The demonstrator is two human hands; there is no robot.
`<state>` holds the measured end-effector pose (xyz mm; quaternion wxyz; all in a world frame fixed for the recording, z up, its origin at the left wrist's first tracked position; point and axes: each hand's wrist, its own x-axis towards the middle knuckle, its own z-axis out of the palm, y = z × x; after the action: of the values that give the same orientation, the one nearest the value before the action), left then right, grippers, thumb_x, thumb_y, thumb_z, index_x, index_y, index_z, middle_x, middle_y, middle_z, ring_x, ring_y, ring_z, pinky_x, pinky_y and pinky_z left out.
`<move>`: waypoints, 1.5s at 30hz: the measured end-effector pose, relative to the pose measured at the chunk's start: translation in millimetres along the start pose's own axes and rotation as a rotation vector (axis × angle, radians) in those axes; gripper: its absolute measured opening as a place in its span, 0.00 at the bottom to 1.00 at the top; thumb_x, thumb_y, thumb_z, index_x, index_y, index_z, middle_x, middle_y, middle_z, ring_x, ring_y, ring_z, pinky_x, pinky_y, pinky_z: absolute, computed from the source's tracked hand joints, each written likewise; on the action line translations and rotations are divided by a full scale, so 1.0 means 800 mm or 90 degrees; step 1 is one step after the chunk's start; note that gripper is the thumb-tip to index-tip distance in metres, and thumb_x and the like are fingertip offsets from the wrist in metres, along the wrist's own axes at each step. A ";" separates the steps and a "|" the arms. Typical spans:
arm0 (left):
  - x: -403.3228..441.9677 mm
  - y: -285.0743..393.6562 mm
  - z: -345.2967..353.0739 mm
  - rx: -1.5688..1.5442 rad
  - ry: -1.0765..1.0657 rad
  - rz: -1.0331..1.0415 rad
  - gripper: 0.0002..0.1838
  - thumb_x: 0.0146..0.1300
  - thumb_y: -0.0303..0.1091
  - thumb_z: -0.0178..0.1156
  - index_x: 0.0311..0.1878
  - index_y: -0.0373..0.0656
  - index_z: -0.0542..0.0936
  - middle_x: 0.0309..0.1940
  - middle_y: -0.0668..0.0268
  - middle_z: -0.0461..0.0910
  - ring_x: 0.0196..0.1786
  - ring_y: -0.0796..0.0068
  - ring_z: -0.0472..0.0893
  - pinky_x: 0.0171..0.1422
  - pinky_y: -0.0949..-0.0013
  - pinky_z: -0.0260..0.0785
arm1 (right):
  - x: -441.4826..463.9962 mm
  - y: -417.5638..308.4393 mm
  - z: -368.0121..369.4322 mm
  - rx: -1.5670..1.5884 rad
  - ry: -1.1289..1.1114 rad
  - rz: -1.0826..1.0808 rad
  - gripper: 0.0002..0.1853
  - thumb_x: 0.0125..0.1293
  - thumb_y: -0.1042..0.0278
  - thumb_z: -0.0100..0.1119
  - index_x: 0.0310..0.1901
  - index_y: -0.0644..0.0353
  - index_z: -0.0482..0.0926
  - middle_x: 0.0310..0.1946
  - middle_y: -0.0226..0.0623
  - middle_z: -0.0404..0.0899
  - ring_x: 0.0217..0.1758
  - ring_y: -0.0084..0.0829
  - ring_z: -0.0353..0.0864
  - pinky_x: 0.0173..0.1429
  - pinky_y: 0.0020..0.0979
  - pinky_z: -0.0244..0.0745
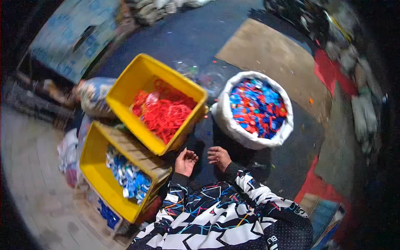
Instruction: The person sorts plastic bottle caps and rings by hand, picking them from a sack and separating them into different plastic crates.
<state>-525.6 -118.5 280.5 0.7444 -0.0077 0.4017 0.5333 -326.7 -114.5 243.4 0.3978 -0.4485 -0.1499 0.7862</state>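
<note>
My left hand (186, 162) is just below the near corner of an upper yellow bin (124, 92), palm turned inward with loosely curled fingers and nothing visible in it. A short gap away, my right hand (219, 158) faces it, fingers slightly bent and apart, also holding nothing that I can see. Red plastic strips or rings (168, 114) lie heaped in that bin. To the right of it stands a white sack (228, 128) with its rim rolled down, filled with blue, red and orange bottle caps (258, 108).
At lower left, another yellow bin (92, 160) holds blue and white plastic pieces (129, 177). Dark blue pieces (108, 213) sit in a container beside it. Clear plastic bottles (212, 80) lie behind the sack. A brown board (266, 52) covers part of the dark floor.
</note>
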 end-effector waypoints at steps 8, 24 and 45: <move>0.123 -0.114 0.187 0.229 -0.017 -0.111 0.10 0.61 0.38 0.55 0.33 0.41 0.77 0.30 0.65 0.78 0.34 0.70 0.78 0.42 0.64 0.72 | 0.005 -0.133 -0.247 0.003 0.289 -0.107 0.14 0.56 0.71 0.54 0.45 0.62 0.73 0.34 0.38 0.77 0.33 0.28 0.77 0.33 0.29 0.76; 0.177 -0.203 0.226 0.460 0.020 -0.297 0.11 0.61 0.39 0.53 0.41 0.42 0.75 0.32 0.67 0.76 0.34 0.74 0.77 0.40 0.66 0.73 | 0.072 -0.180 -0.382 -0.657 0.699 -0.060 0.24 0.46 0.62 0.65 0.49 0.56 0.75 0.38 0.53 0.72 0.45 0.50 0.72 0.52 0.43 0.67; 0.324 -0.396 0.292 1.415 -0.285 -0.225 0.22 0.45 0.51 0.65 0.36 0.43 0.81 0.37 0.56 0.80 0.41 0.59 0.80 0.45 0.60 0.72 | -0.036 -0.207 -0.341 -0.069 0.739 -0.264 0.12 0.60 0.70 0.58 0.42 0.67 0.76 0.29 0.35 0.79 0.30 0.22 0.78 0.33 0.24 0.77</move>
<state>-106.6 52.1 149.3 0.4588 0.6927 0.5028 -0.2385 -12.6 -63.9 207.7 0.5356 -0.7843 -0.0325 0.3115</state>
